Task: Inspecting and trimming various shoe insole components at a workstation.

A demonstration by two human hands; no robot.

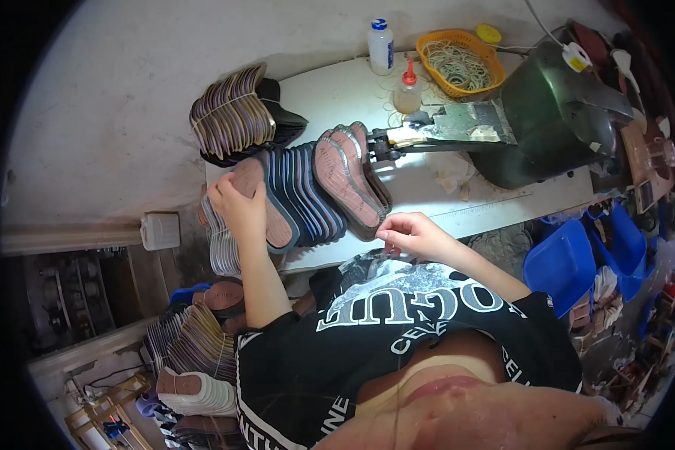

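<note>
A row of shoe insoles (300, 195) with dark and blue edges stands packed on the white table. My left hand (240, 206) is at the row's left end, its thumb and fingers around the upper part of a pinkish-brown insole (280, 227). At the row's right end, several pink insoles with grey rims (343, 178) lean in front of a machine's narrow arm (427, 135). My right hand (409, 231) is closed in a pinch at the lower tip of the frontmost one; its fingertips partly hide the contact.
A tied insole bundle (232, 112) stands at the back left. Behind are a white bottle with blue cap (381, 49), a red-tipped glue bottle (408, 90) and an orange basket of rubber bands (461, 64). The dark green machine body (547, 112) fills the right; blue bins (559, 262) sit below.
</note>
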